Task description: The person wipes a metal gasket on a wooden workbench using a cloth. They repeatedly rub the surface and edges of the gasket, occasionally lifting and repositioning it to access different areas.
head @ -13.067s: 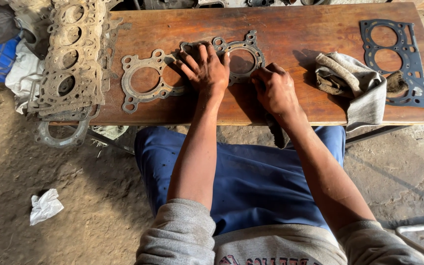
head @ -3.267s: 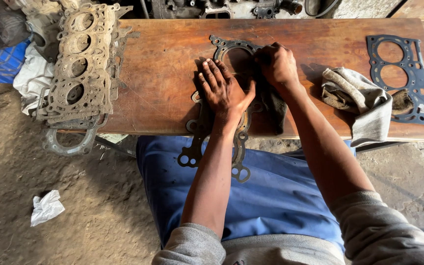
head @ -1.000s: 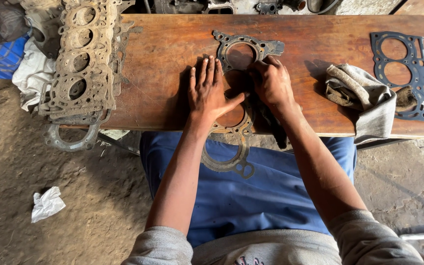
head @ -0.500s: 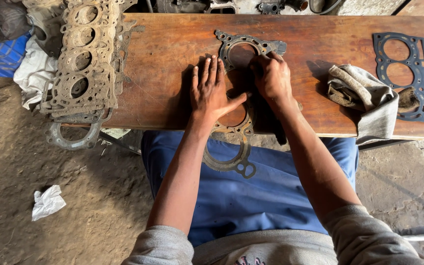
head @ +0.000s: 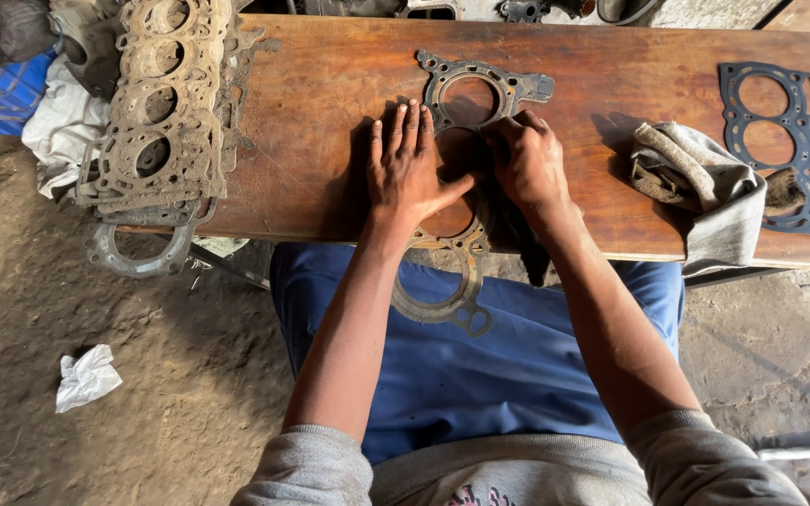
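On a brown wooden tabletop (head: 330, 122), a metal gasket (head: 466, 94), its near end hanging off the edge. Left hand (head: 410, 169) flat, fingers spread, pressing it. Right hand (head: 529, 164) curled, gripping it.

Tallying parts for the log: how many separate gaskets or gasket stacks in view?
3: one gasket under both hands, overhanging the bench's near edge; a stack of gaskets at bench left, sheet count unclear; a dark gasket at right, beside the rag.
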